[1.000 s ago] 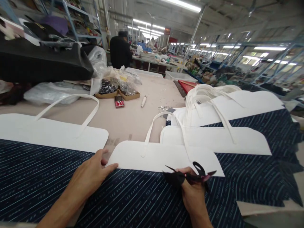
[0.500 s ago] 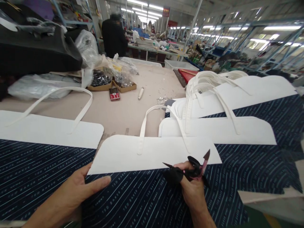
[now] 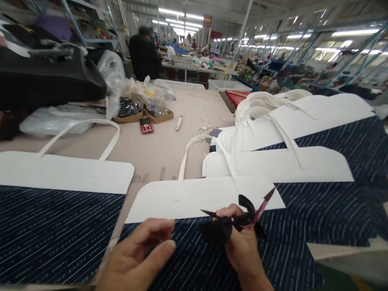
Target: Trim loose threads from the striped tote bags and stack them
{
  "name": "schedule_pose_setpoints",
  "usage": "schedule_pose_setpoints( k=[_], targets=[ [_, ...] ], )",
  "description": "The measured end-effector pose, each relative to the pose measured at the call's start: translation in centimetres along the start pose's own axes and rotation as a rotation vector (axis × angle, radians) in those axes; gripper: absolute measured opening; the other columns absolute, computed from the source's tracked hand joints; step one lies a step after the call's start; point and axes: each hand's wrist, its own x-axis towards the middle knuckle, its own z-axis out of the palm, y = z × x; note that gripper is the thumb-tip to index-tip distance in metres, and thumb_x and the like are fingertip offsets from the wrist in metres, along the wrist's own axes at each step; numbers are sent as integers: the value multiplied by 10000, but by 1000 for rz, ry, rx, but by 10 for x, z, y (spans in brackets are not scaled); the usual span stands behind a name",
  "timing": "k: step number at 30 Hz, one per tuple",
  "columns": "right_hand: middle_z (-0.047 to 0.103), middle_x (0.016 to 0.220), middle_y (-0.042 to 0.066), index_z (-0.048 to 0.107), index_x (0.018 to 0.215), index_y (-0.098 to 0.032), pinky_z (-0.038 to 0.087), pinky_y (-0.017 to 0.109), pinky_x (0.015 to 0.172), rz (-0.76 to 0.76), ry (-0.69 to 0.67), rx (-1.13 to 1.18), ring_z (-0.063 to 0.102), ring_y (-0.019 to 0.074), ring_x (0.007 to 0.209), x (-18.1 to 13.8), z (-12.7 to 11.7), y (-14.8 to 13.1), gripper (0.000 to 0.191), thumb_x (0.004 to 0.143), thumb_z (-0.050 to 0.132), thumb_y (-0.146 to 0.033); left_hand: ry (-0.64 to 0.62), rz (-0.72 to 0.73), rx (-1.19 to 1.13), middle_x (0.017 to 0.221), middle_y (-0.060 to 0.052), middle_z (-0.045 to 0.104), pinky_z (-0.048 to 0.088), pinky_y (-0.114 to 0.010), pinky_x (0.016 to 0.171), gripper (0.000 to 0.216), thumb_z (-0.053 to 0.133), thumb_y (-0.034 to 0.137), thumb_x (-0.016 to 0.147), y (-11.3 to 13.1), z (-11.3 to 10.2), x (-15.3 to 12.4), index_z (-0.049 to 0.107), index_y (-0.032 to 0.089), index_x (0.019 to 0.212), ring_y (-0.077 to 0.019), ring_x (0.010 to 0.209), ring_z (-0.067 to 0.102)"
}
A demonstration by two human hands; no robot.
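Observation:
A pair of black-handled scissors (image 3: 247, 210) with a pinkish part is held in my right hand (image 3: 242, 242). Its dark blades spread wide, one pointing left and one up to the right. Under both hands lies a piece with a white top panel (image 3: 160, 202), a looped white strap (image 3: 194, 141) and navy fabric (image 3: 194, 250) with pale lettering. My left hand (image 3: 142, 250) is over the navy fabric near the panel's lower left edge, thumb and fingers apart and nothing between them. Whether it touches the cloth I cannot tell.
Another strapped white-and-navy piece (image 3: 66, 171) lies at left. Several more pieces (image 3: 318, 163) overlap at right. Further back on the table (image 3: 194, 105) are a red phone (image 3: 146, 125), a pale stick-like tool (image 3: 179, 123), small boxes (image 3: 162, 117) and plastic bags. A person (image 3: 144, 56) stands beyond.
My left hand has moved right and nearer to me, away from the panel's left corner. The right hand with the scissors has shifted slightly left. The view has tilted a little.

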Motion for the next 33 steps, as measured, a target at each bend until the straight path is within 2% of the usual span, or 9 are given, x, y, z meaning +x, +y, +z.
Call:
schedule_pose_setpoints(
  k=[3, 5, 9, 16, 19, 23, 26, 29, 33],
  targets=[
    [674, 727, 5, 695, 741, -216, 488, 247, 596, 55, -104, 29, 592, 147, 661, -6, 10, 0, 187, 736, 853, -317, -240, -139, -163, 868, -23, 755, 504, -243, 835, 308, 857, 396, 652, -5, 43, 2, 804, 283, 934, -179, 867, 661],
    [685, 726, -4, 694, 755, -227, 488, 246, 603, 65, -163, 12, 596, 148, 662, -7, 11, 1, 163, 745, 847, -282, -268, -142, -204, 841, -20, 739, 487, -214, 792, 244, 838, 386, 680, -8, 57, 4, 807, 252, 882, -149, 821, 633],
    [702, 746, -10, 704, 788, -239, 510, 251, 634, 28, -255, -63, 622, 154, 685, -8, 14, -1, 118, 771, 820, -223, -230, -120, -247, 650, 30, 648, 393, -154, 579, 186, 819, 401, 711, -12, 62, 5, 793, 234, 786, -67, 598, 468],
    [680, 667, -25, 705, 841, -226, 472, 202, 475, 172, -295, 28, 602, 114, 511, -9, 22, -9, 110, 783, 798, -230, -206, -97, -313, 677, 10, 677, 460, -200, 611, 185, 813, 382, 723, -21, 62, 8, 764, 208, 764, -103, 625, 546],
    [736, 795, 3, 684, 1091, -260, 469, 207, 423, 400, -406, 296, 628, 124, 457, -11, 16, -10, 331, 776, 783, -291, -185, -80, -345, 748, -1, 718, 513, -231, 681, 162, 815, 362, 723, -23, 60, 11, 751, 226, 783, -142, 711, 625],
    [757, 906, 60, 579, 1336, -252, 568, 313, 641, 515, -565, 429, 725, 196, 699, -19, 11, -6, 691, 707, 828, -394, -123, -86, -377, 750, 8, 712, 527, -232, 663, 176, 829, 367, 706, -22, 56, 14, 746, 239, 793, -139, 701, 626],
    [701, 736, -29, 531, 1376, -266, 556, 306, 649, 391, -409, 263, 660, 152, 618, -24, 17, 1, 793, 662, 875, -290, -85, -99, -382, 707, 14, 687, 512, -221, 625, 189, 838, 379, 691, -19, 57, 15, 748, 236, 775, -121, 650, 585],
    [649, 685, -64, 600, 1267, -251, 510, 241, 534, 227, -115, 72, 574, 113, 540, -22, 21, 5, 637, 681, 842, -196, -63, -96, -375, 691, 19, 671, 486, -191, 639, 209, 852, 391, 672, -17, 57, 16, 750, 221, 737, -100, 647, 555],
    [734, 959, 37, 564, 1315, -243, 575, 311, 699, 167, -49, -111, 690, 185, 773, -7, 0, 0, 694, 687, 859, -233, -24, -75, -355, 705, 19, 655, 460, -188, 677, 234, 854, 406, 669, -18, 54, 19, 757, 213, 759, -101, 687, 533]
  ],
)
